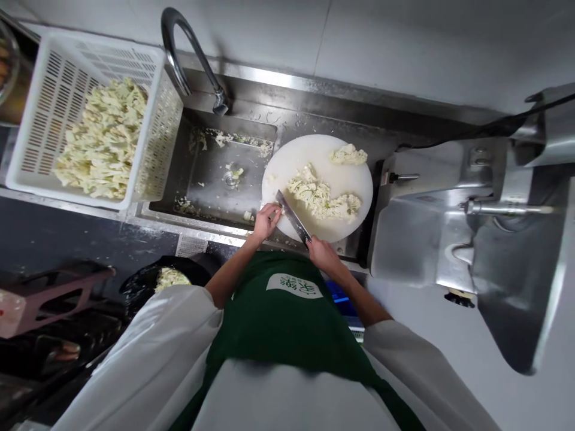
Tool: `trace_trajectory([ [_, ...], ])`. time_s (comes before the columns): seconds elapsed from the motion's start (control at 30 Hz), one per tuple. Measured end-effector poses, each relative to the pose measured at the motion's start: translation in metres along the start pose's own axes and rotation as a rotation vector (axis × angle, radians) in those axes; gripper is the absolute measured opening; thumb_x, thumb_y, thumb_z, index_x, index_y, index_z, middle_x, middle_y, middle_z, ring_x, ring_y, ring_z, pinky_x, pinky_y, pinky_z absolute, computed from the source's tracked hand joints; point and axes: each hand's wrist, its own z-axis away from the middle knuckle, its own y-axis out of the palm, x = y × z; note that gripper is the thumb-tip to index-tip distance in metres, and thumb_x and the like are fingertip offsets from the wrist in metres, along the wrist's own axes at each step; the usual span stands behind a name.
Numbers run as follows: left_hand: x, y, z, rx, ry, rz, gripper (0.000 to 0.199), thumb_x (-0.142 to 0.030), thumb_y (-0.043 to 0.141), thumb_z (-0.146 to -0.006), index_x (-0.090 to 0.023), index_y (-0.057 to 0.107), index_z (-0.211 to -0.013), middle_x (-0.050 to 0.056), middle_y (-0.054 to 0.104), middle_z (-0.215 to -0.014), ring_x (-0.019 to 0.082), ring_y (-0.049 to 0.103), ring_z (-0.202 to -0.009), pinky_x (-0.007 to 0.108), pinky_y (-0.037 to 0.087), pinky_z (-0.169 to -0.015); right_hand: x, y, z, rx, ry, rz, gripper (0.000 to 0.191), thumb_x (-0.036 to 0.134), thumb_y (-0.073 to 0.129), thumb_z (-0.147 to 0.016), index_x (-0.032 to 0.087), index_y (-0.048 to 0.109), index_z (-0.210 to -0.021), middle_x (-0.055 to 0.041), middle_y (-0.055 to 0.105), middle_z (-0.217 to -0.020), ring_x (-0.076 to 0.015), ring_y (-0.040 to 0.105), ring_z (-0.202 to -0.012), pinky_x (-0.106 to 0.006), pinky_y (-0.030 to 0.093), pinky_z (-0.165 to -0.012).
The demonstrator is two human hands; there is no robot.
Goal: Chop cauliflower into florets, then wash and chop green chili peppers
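Observation:
My right hand (324,256) is wrapped around the handle of a kitchen knife (293,216). The blade slants up and left over the near-left part of a round white cutting board (278,158). Left of the blade, my left hand (266,221) has its fingers curled together at the board's edge. A small pale cauliflower piece shows at its fingertips, mostly hidden by them. Cut cauliflower (318,194) lies heaped on the board, right of the knife. Farther back on the board rests a separate cauliflower chunk (348,155).
The steel sink (211,167) holds scattered cauliflower scraps. A white slotted basket (155,120) of florets stands on its left, beneath a curved faucet (197,51). To the right is a metal slicing machine (408,239). A black-lined bin (197,269) with scraps sits below left.

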Motion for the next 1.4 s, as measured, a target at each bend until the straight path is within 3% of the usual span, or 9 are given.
trace_trajectory([
  [0.2, -0.015, -0.004, -0.011, -0.003, -0.018, 0.005, 0.027, -0.044, 0.06, -0.098, -0.021, 0.071, -0.092, 0.01, 0.074, -0.097, 0.023, 0.071, -0.095, 0.041, 0.057, -0.091, -0.01, -0.021, -0.004, -0.069, 0.007, -0.049, 0.035, 0.034, 0.035, -0.11, 0.015, 0.064, -0.117, -0.016, 0.076, -0.105, -0.0253, 0.071, -0.098, -0.028, 0.042, -0.08],
  [0.4, -0.018, -0.029, -0.085, -0.335, -0.133, -0.013, 0.048, -0.058, 0.053, -0.099, -0.022, 0.066, -0.126, 0.013, 0.068, -0.125, 0.027, 0.064, -0.117, 0.046, 0.055, -0.101, -0.049, -0.014, 0.045, -0.143, 0.054, -0.025, 0.037, 0.036, 0.034, -0.109, 0.016, 0.064, -0.113, -0.0124, 0.075, -0.091, -0.0243, 0.07, -0.083, -0.028, 0.039, -0.072],
  [0.57, -0.024, 0.002, -0.108, 0.332, -0.17, -0.26, 0.107, -0.079, 0.072, -0.072, -0.034, 0.033, -0.162, 0.014, 0.025, -0.17, 0.044, 0.016, -0.158, 0.065, 0.022, -0.124, -0.088, 0.015, 0.086, -0.277, 0.207, -0.193, 0.03, 0.032, 0.04, -0.107, 0.015, 0.064, -0.111, -0.0116, 0.074, -0.08, -0.0234, 0.068, -0.07, -0.029, 0.033, -0.063],
  [0.67, -0.053, 0.049, -0.105, 0.507, -0.156, -0.468, 0.126, -0.087, 0.073, -0.062, -0.039, 0.019, -0.166, 0.01, 0.003, -0.175, 0.053, -0.009, -0.156, 0.079, 0.009, -0.117, -0.102, 0.033, 0.102, -0.409, 0.354, -0.364, 0.027, 0.033, 0.043, -0.105, 0.015, 0.064, -0.107, -0.012, 0.074, -0.08, -0.0239, 0.068, -0.07, -0.03, 0.034, -0.063],
  [0.77, -0.081, 0.085, -0.115, 0.599, -0.111, -0.59, 0.118, -0.091, 0.066, -0.064, -0.038, 0.029, -0.163, 0.011, 0.007, -0.174, 0.062, -0.007, -0.151, 0.087, 0.013, -0.108, -0.107, 0.047, 0.109, -0.493, 0.454, -0.493, 0.029, 0.037, 0.044, -0.104, 0.016, 0.064, -0.105, -0.0125, 0.074, -0.081, -0.0253, 0.068, -0.073, -0.03, 0.036, -0.064],
  [0.9, -0.081, 0.089, -0.138, 0.737, -0.016, -0.624, 0.087, -0.085, 0.063, -0.075, -0.037, 0.058, -0.148, 0.013, 0.034, -0.164, 0.062, 0.021, -0.143, 0.085, 0.025, -0.104, -0.106, 0.062, 0.109, -0.503, 0.504, -0.584, 0.034, 0.04, 0.043, -0.103, 0.015, 0.065, -0.107, -0.0135, 0.073, -0.083, -0.0272, 0.068, -0.077, -0.032, 0.036, -0.065],
  [1.13, -0.042, 0.089, -0.129, 0.469, 0.099, -0.44, 0.047, -0.047, 0.087, -0.07, -0.025, 0.075, -0.11, 0.017, 0.056, -0.132, 0.048, 0.045, -0.125, 0.067, 0.048, -0.093, -0.102, 0.065, 0.103, -0.467, 0.489, -0.65, 0.038, 0.043, 0.041, -0.102, 0.015, 0.066, -0.108, -0.0136, 0.073, -0.085, -0.0269, 0.066, -0.078, -0.032, 0.036, -0.066],
  [1.27, -0.026, 0.092, -0.134, 0.292, 0.09, -0.194, 0.03, -0.017, 0.076, -0.074, -0.023, 0.072, -0.103, 0.012, 0.058, -0.121, 0.028, 0.061, -0.098, 0.047, 0.058, -0.083, -0.103, 0.061, 0.098, -0.495, 0.471, -0.653, 0.04, 0.045, 0.041, -0.102, 0.014, 0.066, -0.111, -0.0152, 0.074, -0.089, -0.0278, 0.067, -0.081, -0.032, 0.039, -0.069],
  [1.4, -0.02, 0.082, -0.149, 0.206, 0.001, -0.013, 0.029, -0.012, 0.068, -0.07, -0.019, 0.072, -0.097, 0.011, 0.062, -0.106, 0.023, 0.063, -0.087, 0.036, 0.056, -0.068, -0.104, 0.055, 0.095, -0.494, 0.482, -0.631, 0.042, 0.045, 0.041, -0.102, 0.014, 0.066, -0.113, -0.0162, 0.075, -0.093, -0.0276, 0.068, -0.086, -0.032, 0.041, -0.072],
])
